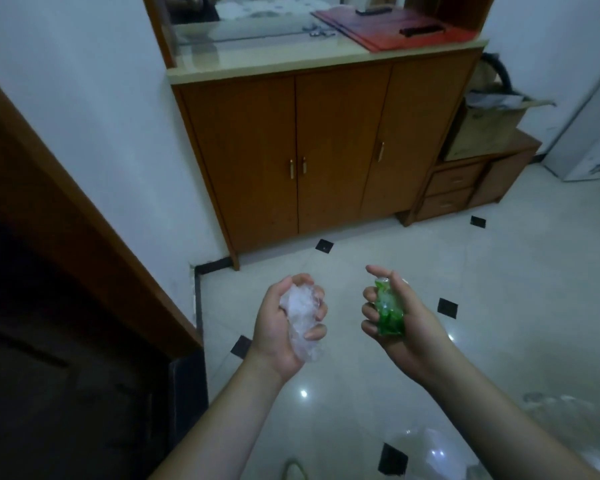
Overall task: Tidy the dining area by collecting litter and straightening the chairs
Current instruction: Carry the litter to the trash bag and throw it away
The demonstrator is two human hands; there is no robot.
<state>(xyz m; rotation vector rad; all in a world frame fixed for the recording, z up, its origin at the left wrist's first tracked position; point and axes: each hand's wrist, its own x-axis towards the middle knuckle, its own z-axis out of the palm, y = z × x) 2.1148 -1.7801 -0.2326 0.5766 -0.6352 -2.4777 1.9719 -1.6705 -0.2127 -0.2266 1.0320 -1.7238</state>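
The step in hand looked like the litter-collecting half of the job, with both hands already loaded and no chair in view. The left hand (284, 327) was closed round a crumpled wad of clear plastic (300, 306); the fingers (317, 332) curled over its front and the thumb pressed in from the top, while a loose tail of the wrap hung out below the heel of the palm. The right hand (395, 320) gripped a green wrapper (388, 311), which lay along the palm with the fingertips hooked over its left edge; the forefinger stood out straight above it, clear of the wrapper. Both bundles were held up over the tiled floor (499, 271), well apart from the wooden cabinet (326, 150) against the wall ahead, and touched nothing but the hands.

Since neither hand had a free finger to spare, the next move would probably call for emptying them into a bin or bag. No bin showed clearly; a cardboard box (489, 129) with paper in it sat on the low drawer unit at the cabinet's right end, though whether it served for rubbish could not be told. More pale plastic (426, 448) lay on the floor near the lower edge of the view, blurred, so further pickup seemed to remain.
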